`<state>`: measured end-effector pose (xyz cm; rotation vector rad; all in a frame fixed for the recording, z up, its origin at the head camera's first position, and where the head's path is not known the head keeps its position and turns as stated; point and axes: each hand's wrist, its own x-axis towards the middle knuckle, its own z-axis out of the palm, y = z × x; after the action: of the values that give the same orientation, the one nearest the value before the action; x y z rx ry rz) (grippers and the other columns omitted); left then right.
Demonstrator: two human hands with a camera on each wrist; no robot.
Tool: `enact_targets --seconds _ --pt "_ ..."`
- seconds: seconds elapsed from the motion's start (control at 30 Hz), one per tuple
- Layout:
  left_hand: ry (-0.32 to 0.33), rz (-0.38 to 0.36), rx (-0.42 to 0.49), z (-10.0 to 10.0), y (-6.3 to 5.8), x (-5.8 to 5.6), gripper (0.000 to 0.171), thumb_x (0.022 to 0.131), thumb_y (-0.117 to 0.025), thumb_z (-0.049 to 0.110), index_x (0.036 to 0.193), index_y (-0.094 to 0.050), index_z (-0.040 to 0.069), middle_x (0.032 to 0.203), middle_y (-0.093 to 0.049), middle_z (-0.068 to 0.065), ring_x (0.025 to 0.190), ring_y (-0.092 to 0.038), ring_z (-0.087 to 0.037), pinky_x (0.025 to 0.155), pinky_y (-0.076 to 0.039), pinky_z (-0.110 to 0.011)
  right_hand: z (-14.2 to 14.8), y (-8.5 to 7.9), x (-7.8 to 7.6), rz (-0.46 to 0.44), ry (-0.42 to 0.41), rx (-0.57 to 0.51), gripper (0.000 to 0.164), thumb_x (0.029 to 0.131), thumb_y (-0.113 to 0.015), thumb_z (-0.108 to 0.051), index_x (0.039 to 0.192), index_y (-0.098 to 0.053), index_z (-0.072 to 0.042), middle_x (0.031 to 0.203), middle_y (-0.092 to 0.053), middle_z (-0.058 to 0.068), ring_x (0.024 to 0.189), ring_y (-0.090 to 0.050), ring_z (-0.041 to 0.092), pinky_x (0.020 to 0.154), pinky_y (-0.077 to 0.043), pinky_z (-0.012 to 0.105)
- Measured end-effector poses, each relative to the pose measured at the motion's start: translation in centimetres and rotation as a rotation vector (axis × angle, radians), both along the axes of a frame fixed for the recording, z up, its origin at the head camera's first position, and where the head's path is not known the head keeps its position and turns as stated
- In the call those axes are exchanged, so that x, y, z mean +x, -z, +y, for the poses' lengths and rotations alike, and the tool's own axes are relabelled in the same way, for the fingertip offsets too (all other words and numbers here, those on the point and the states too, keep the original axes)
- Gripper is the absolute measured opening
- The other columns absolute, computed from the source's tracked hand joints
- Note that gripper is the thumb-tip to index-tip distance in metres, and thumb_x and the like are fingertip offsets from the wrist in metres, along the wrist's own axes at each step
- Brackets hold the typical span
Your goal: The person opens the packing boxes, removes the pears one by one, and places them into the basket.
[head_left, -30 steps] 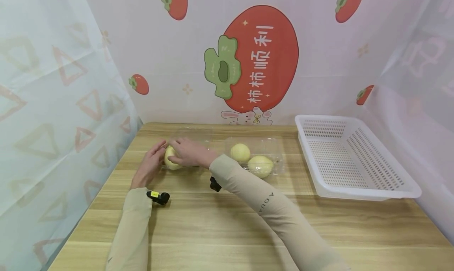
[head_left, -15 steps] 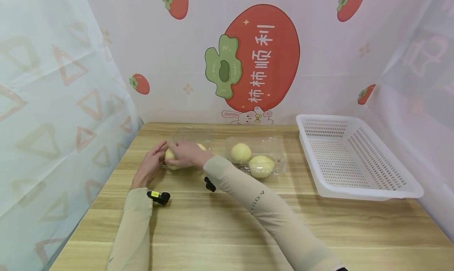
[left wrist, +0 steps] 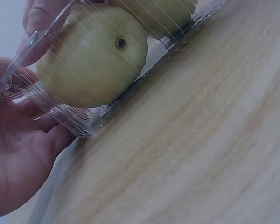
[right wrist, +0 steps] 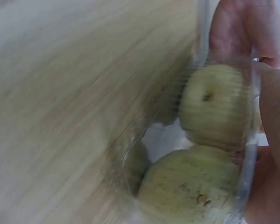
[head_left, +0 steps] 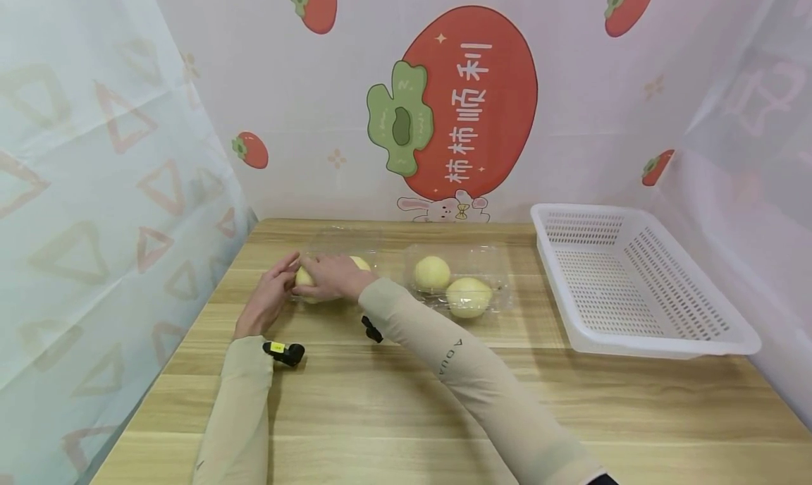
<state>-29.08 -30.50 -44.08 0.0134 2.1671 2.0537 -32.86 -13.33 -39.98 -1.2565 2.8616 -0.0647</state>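
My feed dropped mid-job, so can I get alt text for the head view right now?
A person's left hand and right hand are close together at a clear container holding two pale yellow fruits, toward the far left of a wooden table. To its right sits a second clear container with two more fruits, then a white perforated basket.

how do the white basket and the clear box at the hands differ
The basket is opaque with slotted walls; the clear box is see-through. The basket is larger than the box. The left hand and right hand are at the box; neither touches the basket. Both are on the table.
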Motion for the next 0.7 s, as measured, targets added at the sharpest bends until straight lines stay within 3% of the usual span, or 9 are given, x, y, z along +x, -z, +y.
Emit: enact_targets --seconds 0.2,0.37,0.57,0.7 --pt "-0.004 0.028 -0.012 -0.4 1.0 -0.6 0.055 0.107 -0.027 0.012 0.159 -0.01 0.017 0.166 -0.012 -0.007 0.151 -0.02 -0.025 0.103 -0.043 -0.014 -0.3 0.5 -0.3 0.008 0.013 0.015 0.07 0.093 -0.04 -0.07 0.146 -0.034 -0.024 0.134 -0.059 0.004 0.113 -0.061 0.017 0.088 -0.053 0.036" --pt "-0.002 0.022 -0.026 -0.5 0.7 -0.3 0.056 0.107 -0.027 0.013 0.159 -0.01 0.019 0.166 -0.011 -0.006 0.151 -0.019 -0.025 0.114 -0.037 -0.026 -0.6 0.5 -0.5 0.012 0.029 0.046 0.073 0.092 -0.039 -0.073 0.148 -0.032 -0.026 0.136 -0.058 0.004 0.119 -0.06 0.019 0.095 -0.052 0.038" --pt "0.001 0.024 0.001 -0.5 1.0 -0.5 0.054 0.108 -0.027 0.016 0.159 -0.01 0.019 0.166 -0.01 -0.008 0.152 -0.017 -0.027 0.123 -0.022 -0.042 -0.5 0.4 -0.7 0.0 0.021 0.014 0.071 0.092 -0.045 -0.069 0.147 -0.035 -0.024 0.139 -0.057 0.004 0.122 -0.059 0.021 0.098 -0.051 0.04" --pt "-0.007 0.037 0.003 -0.4 1.2 -0.6 0.053 0.108 -0.028 0.018 0.159 -0.013 0.018 0.165 -0.014 -0.013 0.15 -0.024 -0.027 0.116 -0.037 -0.028 -0.2 0.2 -0.8 -0.007 0.005 -0.055 0.07 0.091 -0.053 -0.064 0.146 -0.038 -0.023 0.136 -0.058 0.005 0.12 -0.058 0.021 0.094 -0.053 0.038"
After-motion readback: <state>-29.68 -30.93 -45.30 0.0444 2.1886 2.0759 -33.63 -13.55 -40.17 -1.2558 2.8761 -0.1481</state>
